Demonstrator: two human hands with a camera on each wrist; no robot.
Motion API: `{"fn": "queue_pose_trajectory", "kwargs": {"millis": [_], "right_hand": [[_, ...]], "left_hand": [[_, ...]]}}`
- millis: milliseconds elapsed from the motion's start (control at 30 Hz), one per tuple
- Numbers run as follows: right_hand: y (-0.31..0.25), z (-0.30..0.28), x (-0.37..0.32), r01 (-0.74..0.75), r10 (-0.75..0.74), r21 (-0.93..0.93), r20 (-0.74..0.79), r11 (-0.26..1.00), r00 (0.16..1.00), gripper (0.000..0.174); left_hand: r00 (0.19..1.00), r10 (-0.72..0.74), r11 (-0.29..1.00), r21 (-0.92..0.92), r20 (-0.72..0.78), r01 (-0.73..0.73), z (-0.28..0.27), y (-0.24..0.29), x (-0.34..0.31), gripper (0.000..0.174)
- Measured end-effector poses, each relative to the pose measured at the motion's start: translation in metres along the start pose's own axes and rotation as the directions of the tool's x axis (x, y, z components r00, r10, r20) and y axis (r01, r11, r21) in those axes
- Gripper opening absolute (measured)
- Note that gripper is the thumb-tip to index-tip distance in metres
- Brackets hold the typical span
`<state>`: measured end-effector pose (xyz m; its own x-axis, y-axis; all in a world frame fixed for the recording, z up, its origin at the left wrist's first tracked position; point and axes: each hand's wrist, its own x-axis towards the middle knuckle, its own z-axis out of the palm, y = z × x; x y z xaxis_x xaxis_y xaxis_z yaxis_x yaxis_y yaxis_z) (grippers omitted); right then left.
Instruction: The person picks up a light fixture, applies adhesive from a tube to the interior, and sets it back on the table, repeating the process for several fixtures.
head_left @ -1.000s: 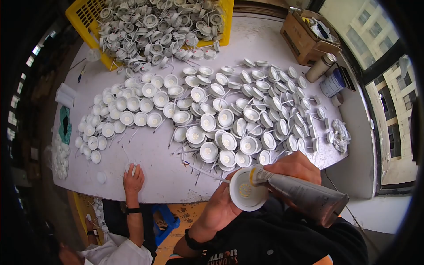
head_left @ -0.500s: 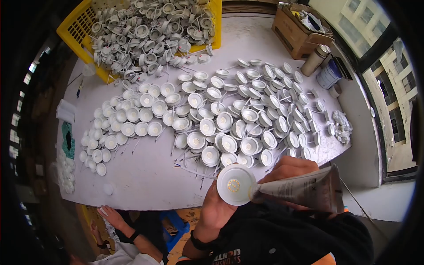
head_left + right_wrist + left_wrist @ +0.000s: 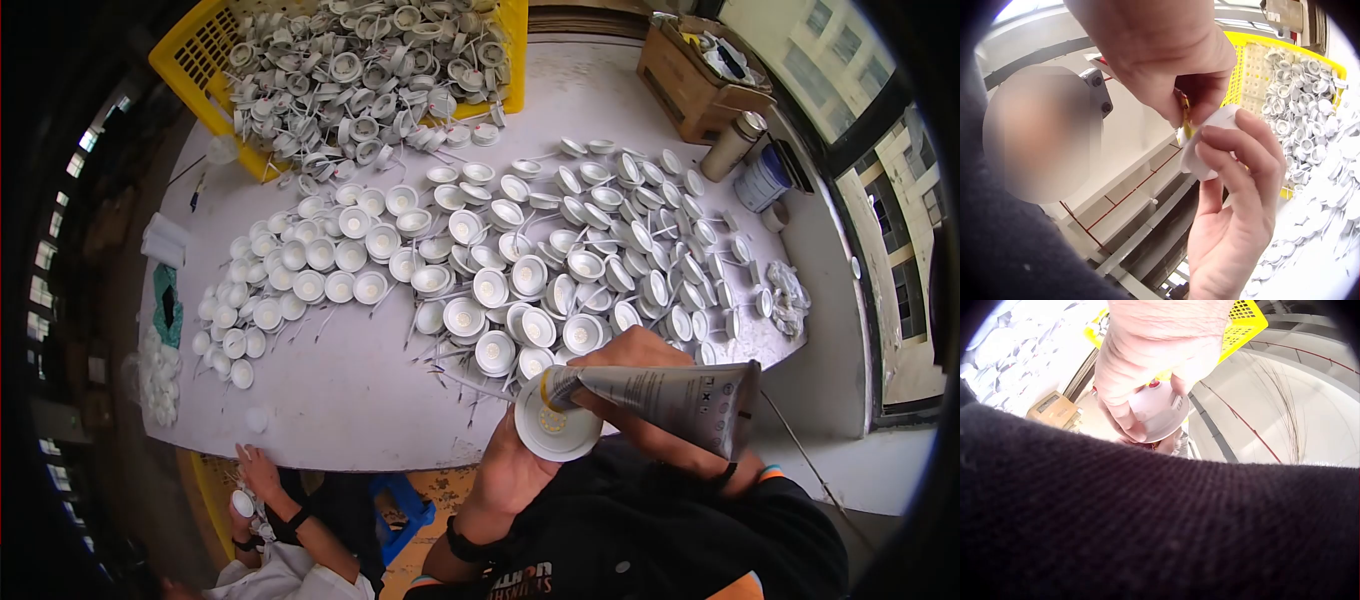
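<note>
My left hand (image 3: 505,475) holds a white cup-shaped downlight (image 3: 572,442) from below and the side, its open face up and a ring of yellow LEDs inside. The downlight's wire sticks out to the left over the table edge. My right hand (image 3: 632,350) grips a silver-grey squeeze tube (image 3: 670,400), its nozzle end over the downlight's inside, close to the LEDs. In the left wrist view the fingers curl round the downlight's white body (image 3: 1157,415). The right wrist view shows the yellow nozzle (image 3: 1186,128) at the downlight's rim.
Many similar downlights (image 3: 490,288) with wires cover the white table (image 3: 340,420). A yellow crate (image 3: 190,65) heaped with grey-white parts stands at the back. Carton (image 3: 690,95), metal flask (image 3: 733,145) and blue-white can (image 3: 762,180) line the window side. Another person's hand (image 3: 262,475) is at the left front edge.
The tube's nozzle has shifted from the downlight's right side to its upper part, over the LEDs. The other person's hand left the table top; a white cup now shows in their other hand.
</note>
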<state>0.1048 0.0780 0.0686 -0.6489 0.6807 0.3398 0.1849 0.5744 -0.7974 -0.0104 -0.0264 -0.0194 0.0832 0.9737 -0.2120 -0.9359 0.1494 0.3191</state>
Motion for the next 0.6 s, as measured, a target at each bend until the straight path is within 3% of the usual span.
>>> {"fn": "queue_pose_trajectory", "kwargs": {"millis": [133, 200, 300, 367, 433, 500, 533, 600], "right_hand": [[0.003, -0.007, 0.003, 0.043, -0.027, -0.107, 0.144, 0.993, 0.989, 0.011], [0.017, -0.003, -0.004, -0.064, 0.063, -0.001, 0.141, 0.998, 0.988, 0.012], [0.006, 0.003, -0.007, -0.402, 0.418, 0.313, 0.017, 0.86, 0.908, 0.012], [0.012, 0.007, -0.01, -0.41, 0.441, 0.382, 0.007, 0.828, 0.898, 0.013], [0.015, 0.011, -0.01, -0.418, 0.47, 0.45, -0.003, 0.789, 0.883, 0.014], [0.015, 0.015, -0.009, -0.447, 0.51, 0.493, 0.007, 0.746, 0.86, 0.017], [0.016, 0.017, -0.008, -0.449, 0.516, 0.509, 0.012, 0.734, 0.857, 0.017], [0.017, 0.021, -0.004, -0.451, 0.514, 0.507, 0.018, 0.734, 0.858, 0.018]], "left_hand": [[1.0, 0.006, 0.999, 0.048, -0.009, -0.005, -0.001, 0.008, 0.001, 0.053], [1.0, 0.011, 0.998, 0.056, -0.021, -0.009, -0.009, 0.018, -0.002, 0.055], [0.995, 0.079, 0.996, 0.042, -0.059, -0.076, -0.037, 0.043, -0.005, 0.057], [0.977, 0.169, 0.981, 0.123, -0.132, -0.153, -0.073, 0.057, -0.005, 0.058], [0.838, 0.347, 0.874, 0.469, -0.422, -0.126, -0.121, 0.073, -0.007, 0.056], [0.693, 0.449, 0.816, 0.575, -0.564, -0.06, -0.164, 0.091, -0.012, 0.052], [0.689, 0.454, 0.814, 0.577, -0.565, -0.063, -0.182, 0.098, -0.014, 0.052], [0.471, 0.551, 0.734, 0.668, -0.689, 0.12, -0.218, 0.111, -0.018, 0.049]]}}
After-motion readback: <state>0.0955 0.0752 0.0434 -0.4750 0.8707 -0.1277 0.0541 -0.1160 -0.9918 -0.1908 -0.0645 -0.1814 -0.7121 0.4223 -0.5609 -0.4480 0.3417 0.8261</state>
